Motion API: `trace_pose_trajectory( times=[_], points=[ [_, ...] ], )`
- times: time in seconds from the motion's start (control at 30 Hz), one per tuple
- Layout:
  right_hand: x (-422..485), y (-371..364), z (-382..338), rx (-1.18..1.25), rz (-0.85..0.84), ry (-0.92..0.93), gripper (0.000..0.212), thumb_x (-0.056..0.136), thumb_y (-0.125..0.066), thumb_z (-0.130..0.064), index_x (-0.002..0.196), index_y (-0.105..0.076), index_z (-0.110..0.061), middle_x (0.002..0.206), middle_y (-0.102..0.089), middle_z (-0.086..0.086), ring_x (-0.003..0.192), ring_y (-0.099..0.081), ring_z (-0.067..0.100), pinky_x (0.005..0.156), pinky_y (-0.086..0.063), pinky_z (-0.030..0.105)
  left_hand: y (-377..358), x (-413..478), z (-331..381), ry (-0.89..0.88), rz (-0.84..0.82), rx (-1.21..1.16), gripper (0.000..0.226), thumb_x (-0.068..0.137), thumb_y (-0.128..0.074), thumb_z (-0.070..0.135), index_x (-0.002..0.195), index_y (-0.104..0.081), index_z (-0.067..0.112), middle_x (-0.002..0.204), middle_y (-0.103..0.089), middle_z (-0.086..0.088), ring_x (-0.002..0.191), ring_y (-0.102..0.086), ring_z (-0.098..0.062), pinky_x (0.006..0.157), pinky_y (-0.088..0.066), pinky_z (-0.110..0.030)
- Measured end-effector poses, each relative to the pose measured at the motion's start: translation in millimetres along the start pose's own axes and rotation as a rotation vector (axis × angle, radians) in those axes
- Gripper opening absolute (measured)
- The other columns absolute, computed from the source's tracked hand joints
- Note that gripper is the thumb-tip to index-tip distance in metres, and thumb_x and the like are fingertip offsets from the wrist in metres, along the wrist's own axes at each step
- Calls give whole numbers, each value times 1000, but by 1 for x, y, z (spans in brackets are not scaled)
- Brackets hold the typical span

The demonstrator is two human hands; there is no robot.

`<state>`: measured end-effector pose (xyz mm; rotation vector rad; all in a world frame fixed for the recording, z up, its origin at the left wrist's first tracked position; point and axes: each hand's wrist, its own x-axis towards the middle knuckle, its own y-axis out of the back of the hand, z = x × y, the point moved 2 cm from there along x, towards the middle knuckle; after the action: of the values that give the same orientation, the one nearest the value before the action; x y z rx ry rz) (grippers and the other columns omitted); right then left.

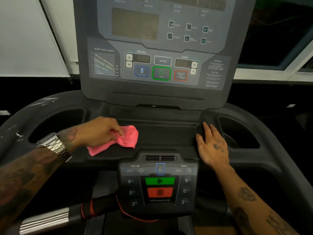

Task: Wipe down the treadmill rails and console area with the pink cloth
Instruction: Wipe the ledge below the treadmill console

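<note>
Fingers [118, 131] of the left hand [100, 131] curl down, pinching the crumpled, soft pink cloth [126, 139], which lies at the left end of the matte black console tray [162, 133]. At the tray's right edge the right hand [212, 147] rests flat, fingers straight, slightly spread, holding nothing. Bare tray stretches between cloth and right hand; rounded cup pockets [57, 126] flank the tray.

This looks like a gym or workout room. A treadmill console [157, 92] fills the view, with incline and speed buttons [194, 64] and a heart rate chart [103, 63].
</note>
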<state>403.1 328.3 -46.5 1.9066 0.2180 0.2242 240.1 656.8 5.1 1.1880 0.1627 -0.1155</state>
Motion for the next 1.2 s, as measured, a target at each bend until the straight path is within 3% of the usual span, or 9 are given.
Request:
trace_pose_trajectory(
  times=[0.17, 0.3, 0.53, 0.73, 0.9, 0.97, 1.07, 1.2],
  points=[
    [0, 1, 0, 30, 27, 0, 61, 100, -23, -56, 154, -27, -26, 161, -22, 6, 148, -21, 22, 120, -13, 41, 1, 33, 21, -47, -5, 47, 24, 82, -72, 23, 105, -74, 30, 97, -60, 9, 99, -61, -13, 92, -42, -23],
    [-3, 2, -1, 43, 39, -9, 63, 100, -19, -59, 153, -28, -27, 162, -22, 5, 148, -19, 21, 119, -10, 39, -8, 76, 53, -109, 80, 47, 19, 83, -68, 16, 99, -76, 21, 99, -67, -4, 98, -62, -23, 89, -45, -31],
    [-3, 2, -1, 72, 86, -20, 58, 100, -27, -57, 148, -40, -27, 159, -30, 5, 146, -25, 19, 118, -14, 37, -34, 134, 131, -172, 138, 138, 30, 87, -59, 18, 112, -70, 29, 114, -62, -7, 113, -55, -30, 91, -44, -37],
    [-2, 5, 3, 122, 82, 6, 56, 100, -24, -57, 145, -44, -30, 155, -36, 6, 145, -26, 17, 117, -14, 37, -58, 147, 182, -282, 198, 79, 23, 90, -53, 16, 109, -67, 18, 106, -57, -9, 98, -60, -32, 78, -44, -35],
    [-1, 2, 4, 91, 69, -1, 55, 99, -31, -54, 146, -40, -29, 156, -34, 5, 144, -29, 21, 117, -16, 39, -57, 132, 152, -243, 124, -31, 29, 85, -58, 12, 107, -71, 27, 110, -60, -3, 106, -60, -28, 95, -46, -38],
    [0, 2, 5, 83, 61, -4, 54, 98, -33, -53, 147, -39, -30, 157, -33, 4, 144, -29, 21, 117, -17, 40, -52, 119, 135, -215, 120, -56, 28, 84, -62, 11, 104, -73, 26, 109, -61, -1, 106, -60, -26, 98, -43, -32],
    [1, 0, 7, 63, 55, 1, 54, 98, -33, -54, 147, -37, -31, 158, -31, 3, 144, -28, 21, 117, -18, 41, -42, 90, 101, -171, 142, -76, 25, 82, -66, 10, 100, -75, 26, 105, -64, 1, 102, -62, -21, 95, -39, -23],
    [1, -2, 10, 51, 47, 21, 57, 98, -33, -55, 149, -34, -29, 159, -29, 3, 146, -25, 20, 117, -17, 41, -21, 47, 46, -69, 149, -58, 23, 79, -73, 12, 92, -76, 30, 100, -66, 5, 99, -64, -18, 92, -41, -24]
  ],
)
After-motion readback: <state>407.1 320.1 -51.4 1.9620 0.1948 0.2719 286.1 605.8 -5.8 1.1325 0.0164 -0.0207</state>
